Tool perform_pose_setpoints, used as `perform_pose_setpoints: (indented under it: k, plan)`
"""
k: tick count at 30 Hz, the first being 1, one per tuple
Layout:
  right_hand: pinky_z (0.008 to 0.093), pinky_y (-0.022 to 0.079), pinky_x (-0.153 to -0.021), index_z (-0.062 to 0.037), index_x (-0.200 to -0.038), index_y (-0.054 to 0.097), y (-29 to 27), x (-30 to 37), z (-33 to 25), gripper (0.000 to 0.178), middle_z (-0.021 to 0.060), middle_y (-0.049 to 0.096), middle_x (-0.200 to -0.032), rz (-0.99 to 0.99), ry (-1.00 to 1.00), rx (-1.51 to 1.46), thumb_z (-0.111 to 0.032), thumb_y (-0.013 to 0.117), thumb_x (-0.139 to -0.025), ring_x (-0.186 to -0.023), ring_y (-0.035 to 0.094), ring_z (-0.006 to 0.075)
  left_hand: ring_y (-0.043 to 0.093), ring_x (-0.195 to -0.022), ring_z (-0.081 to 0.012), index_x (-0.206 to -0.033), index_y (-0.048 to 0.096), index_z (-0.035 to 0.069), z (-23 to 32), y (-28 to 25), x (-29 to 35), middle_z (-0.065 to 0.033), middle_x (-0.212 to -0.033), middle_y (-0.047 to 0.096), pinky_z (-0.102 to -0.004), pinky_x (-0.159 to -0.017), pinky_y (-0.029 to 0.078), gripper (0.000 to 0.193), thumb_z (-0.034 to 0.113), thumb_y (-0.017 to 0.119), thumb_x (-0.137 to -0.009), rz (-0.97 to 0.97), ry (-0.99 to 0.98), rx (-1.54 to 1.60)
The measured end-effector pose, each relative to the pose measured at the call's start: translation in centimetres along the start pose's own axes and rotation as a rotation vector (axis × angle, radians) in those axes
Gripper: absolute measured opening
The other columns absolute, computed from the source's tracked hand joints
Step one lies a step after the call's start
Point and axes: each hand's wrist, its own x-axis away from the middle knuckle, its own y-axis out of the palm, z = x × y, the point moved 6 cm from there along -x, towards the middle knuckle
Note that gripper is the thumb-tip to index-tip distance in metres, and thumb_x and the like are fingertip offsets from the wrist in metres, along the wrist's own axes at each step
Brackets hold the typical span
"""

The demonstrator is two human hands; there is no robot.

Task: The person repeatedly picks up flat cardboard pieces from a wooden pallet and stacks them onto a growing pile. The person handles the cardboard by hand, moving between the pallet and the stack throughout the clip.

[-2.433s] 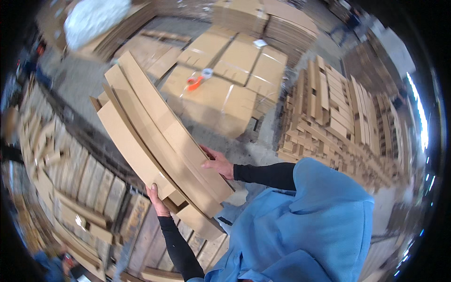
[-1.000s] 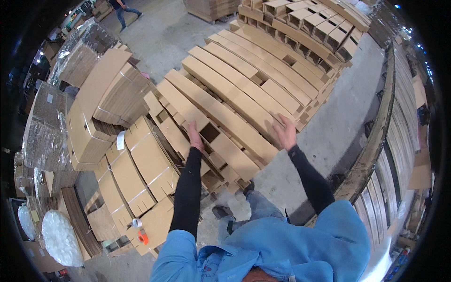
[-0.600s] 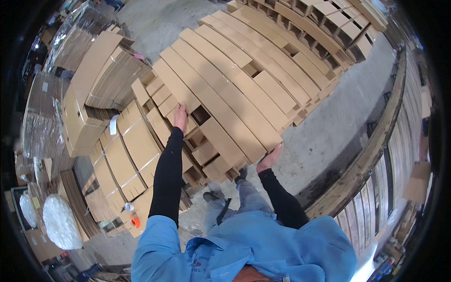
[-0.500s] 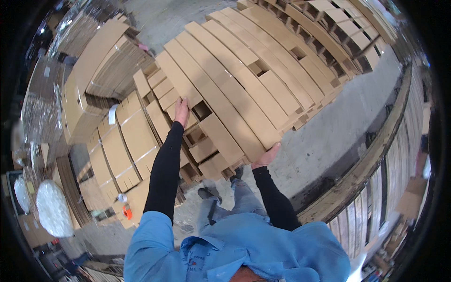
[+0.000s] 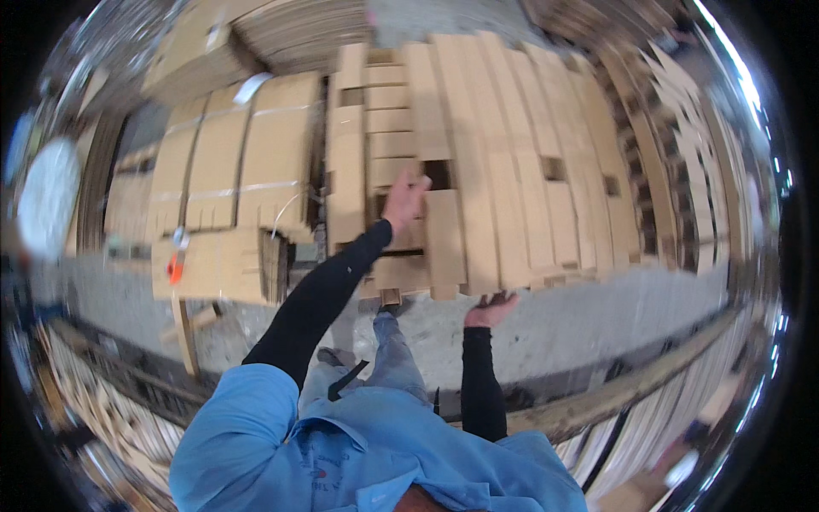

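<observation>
Long, narrow brown cardboard boxes (image 5: 480, 196) lie side by side in a large layer before me. My left hand (image 5: 405, 200) reaches over the left part of the layer, beside a dark square gap (image 5: 439, 175); its fingers are stretched out and slightly blurred, with the thumb apart. Under and around that hand are shorter cardboard boxes (image 5: 388, 121), one behind another. My right hand (image 5: 491, 310) is at the near end of a long box, palm up, its fingers curled against the lower edge and partly hidden in shadow.
Strapped bundles of flat cardboard (image 5: 277, 162) stand to the left, with an orange object (image 5: 176, 268) on the nearest one. Wooden pieces (image 5: 183, 334) lie on the concrete floor (image 5: 563, 333). A long wooden beam (image 5: 589, 410) runs behind me. More cardboard is stacked at the far side.
My view has turned, so the box layer now lies straighter ahead. My left hand has moved off the shorter boxes toward the square gap. My right hand stays by the near end.
</observation>
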Motion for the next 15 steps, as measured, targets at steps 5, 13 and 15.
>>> perform_pose_setpoints:
  k: [5, 13, 15]
  plan:
    - [0.0419, 0.019, -0.118, -0.0015, -0.152, 0.026, -12.1, -4.9, 7.0, 0.082, 0.0123, 0.032, -0.157, -0.232, -0.168, 0.496, -0.056, 0.049, -0.095, -0.143, 0.031, 0.0273, 0.057, -0.118, -0.0229, -0.137, 0.047, -0.002, -4.8, -5.8, 16.0, -0.0141, -0.128, 0.061, -0.0366, -0.105, 0.043, 0.048, 0.026, 0.057, -0.099, 0.086, 0.188, 0.208]
    - [0.0500, 0.043, -0.089, -0.0063, -0.132, 0.051, -9.4, 8.9, 17.0, 0.056, 0.0112, 0.058, -0.110, -0.678, 0.469, 1.630, -0.038, 0.066, -0.088, -0.097, 0.056, 0.0261, 0.068, -0.089, -0.0312, -0.101, 0.061, 0.000, -27.0, -31.4, 50.9, -0.0199, -0.094, 0.070, -0.0416, -0.075, 0.052, 0.034, 0.031, 0.066, -0.087, 0.783, -0.208, 0.075]
    - [0.0500, 0.043, -0.082, -0.0096, -0.123, 0.056, -5.1, 14.4, 22.9, 0.045, 0.0054, 0.055, -0.096, -0.988, 0.412, 1.707, -0.037, 0.066, -0.088, -0.089, 0.054, 0.0205, 0.068, -0.086, -0.0348, -0.087, 0.064, 0.001, -37.3, -36.3, 64.8, -0.0212, -0.093, 0.069, -0.0448, -0.073, 0.052, 0.032, 0.032, 0.067, -0.084, 1.127, -0.267, -0.139]
